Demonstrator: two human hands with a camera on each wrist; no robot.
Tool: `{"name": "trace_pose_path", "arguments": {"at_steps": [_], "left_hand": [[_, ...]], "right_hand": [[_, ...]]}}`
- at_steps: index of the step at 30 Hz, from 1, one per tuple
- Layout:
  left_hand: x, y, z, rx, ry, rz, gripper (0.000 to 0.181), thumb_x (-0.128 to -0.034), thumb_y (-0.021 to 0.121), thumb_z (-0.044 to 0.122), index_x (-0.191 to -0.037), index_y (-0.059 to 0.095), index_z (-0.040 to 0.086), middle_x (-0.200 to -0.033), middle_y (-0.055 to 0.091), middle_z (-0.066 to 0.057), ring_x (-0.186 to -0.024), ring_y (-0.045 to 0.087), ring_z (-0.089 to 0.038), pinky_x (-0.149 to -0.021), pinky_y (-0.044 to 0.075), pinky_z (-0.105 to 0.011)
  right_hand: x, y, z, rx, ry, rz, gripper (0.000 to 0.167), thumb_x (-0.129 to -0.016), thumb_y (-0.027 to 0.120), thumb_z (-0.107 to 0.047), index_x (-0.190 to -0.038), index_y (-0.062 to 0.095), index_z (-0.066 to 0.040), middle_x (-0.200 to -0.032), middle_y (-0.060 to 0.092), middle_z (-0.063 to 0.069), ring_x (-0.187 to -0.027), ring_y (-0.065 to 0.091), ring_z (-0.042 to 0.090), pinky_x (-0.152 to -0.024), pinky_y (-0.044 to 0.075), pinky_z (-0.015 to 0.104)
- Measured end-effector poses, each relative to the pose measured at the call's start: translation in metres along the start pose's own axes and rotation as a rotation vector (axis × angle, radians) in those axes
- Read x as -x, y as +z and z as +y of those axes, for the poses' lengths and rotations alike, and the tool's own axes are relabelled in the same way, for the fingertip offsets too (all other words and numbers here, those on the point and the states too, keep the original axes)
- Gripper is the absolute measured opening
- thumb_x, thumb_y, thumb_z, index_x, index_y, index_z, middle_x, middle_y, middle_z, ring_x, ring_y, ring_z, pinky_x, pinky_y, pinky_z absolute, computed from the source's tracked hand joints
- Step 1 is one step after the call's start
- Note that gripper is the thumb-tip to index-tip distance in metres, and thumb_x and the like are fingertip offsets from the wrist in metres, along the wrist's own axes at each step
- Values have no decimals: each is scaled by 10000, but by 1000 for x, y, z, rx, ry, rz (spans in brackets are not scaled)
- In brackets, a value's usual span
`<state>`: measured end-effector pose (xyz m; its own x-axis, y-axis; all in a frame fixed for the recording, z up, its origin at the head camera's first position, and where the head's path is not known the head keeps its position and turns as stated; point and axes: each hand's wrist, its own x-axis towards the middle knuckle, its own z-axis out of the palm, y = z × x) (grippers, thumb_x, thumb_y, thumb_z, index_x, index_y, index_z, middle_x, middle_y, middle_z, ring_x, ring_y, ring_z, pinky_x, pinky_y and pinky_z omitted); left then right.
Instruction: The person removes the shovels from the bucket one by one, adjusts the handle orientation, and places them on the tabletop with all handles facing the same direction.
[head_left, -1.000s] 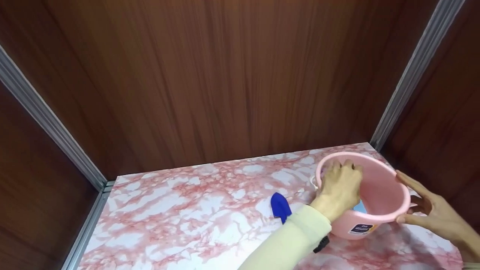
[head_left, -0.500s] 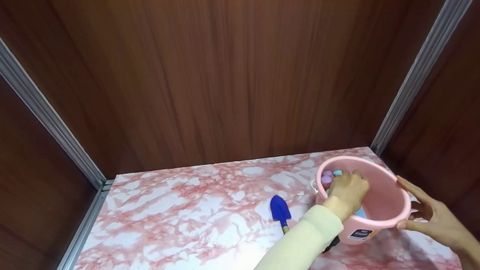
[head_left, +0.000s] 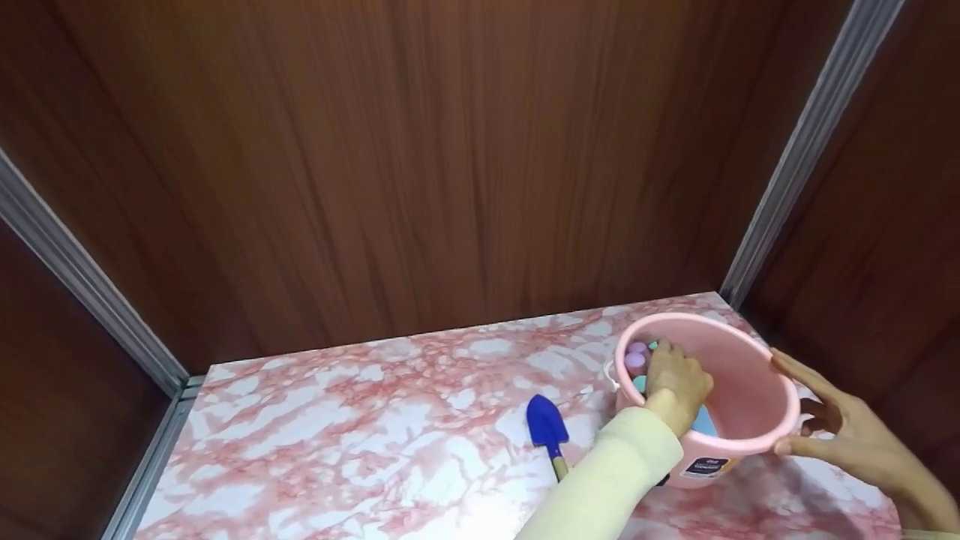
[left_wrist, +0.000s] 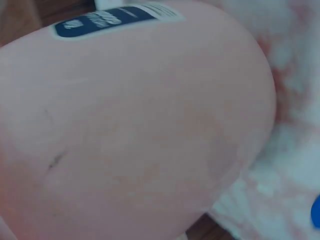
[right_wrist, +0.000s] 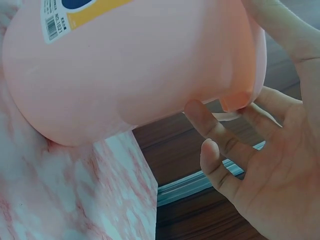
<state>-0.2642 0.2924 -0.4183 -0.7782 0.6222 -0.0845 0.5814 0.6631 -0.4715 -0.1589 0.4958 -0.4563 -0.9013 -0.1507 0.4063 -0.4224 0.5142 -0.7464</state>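
A pink bucket [head_left: 750, 390] stands at the right of the marbled tabletop in the head view. My left hand [head_left: 677, 375] reaches down inside it, back of the hand up; its fingertips are hidden, so what they touch does not show. Beside that hand lie rounded purple pieces [head_left: 636, 361] and a teal piece [head_left: 640, 383]. Something light blue [head_left: 705, 422] shows lower in the bucket. At the right side, my right hand [head_left: 847, 427] grips the bucket's rim with its thumb and fingers. The right wrist view shows this hand [right_wrist: 270, 155] against the bucket wall [right_wrist: 125, 65].
Left of the bucket lies a small blue trowel [head_left: 547, 422], its handle partly behind my left sleeve [head_left: 607, 472]. Brown wood-grain panels [head_left: 420, 165] with metal corner strips [head_left: 814, 150] enclose the marbled table [head_left: 337, 435].
My left hand has shifted inside the bucket, uncovering the purple and teal pieces. My right hand keeps its place at the rim. The head view has shifted slightly.
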Motion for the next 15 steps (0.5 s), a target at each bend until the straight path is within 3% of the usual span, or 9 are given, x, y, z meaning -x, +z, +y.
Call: {"name": "trace_pose_path", "arguments": {"at_steps": [3, 6, 15], "left_hand": [[1, -2, 0, -91, 10, -86, 357, -1129, 404, 433, -1354, 555, 665, -1402, 562, 379, -1226, 458, -28, -1061, 271, -293], [3, -4, 0, -135, 5, -128, 359, -1137, 374, 443, -1369, 534, 665, -1411, 545, 388, -1230, 454, -23, -1083, 255, -299], [2, -5, 4, -74, -19, -149, 388, -1149, 355, 416, -1426, 491, 652, -1479, 491, 319, -1281, 461, -24, -1098, 245, -295]], "right_hand": [[-1, 0, -2, 19, 9, -1, 1105, -689, 833, 202, -1651, 332, -9, -1602, 524, -115, -1018, 717, 104, -711, 553, 254], [-2, 0, -5, 62, 18, -3, 1116, -680, 860, 162, -1652, 347, -32, -1559, 556, -149, -961, 714, 112, -673, 548, 264], [-1, -2, -8, 75, 28, -2, 1101, -696, 860, 138, -1655, 353, -51, -1568, 550, -144, -972, 693, 113, -684, 515, 285]]}}
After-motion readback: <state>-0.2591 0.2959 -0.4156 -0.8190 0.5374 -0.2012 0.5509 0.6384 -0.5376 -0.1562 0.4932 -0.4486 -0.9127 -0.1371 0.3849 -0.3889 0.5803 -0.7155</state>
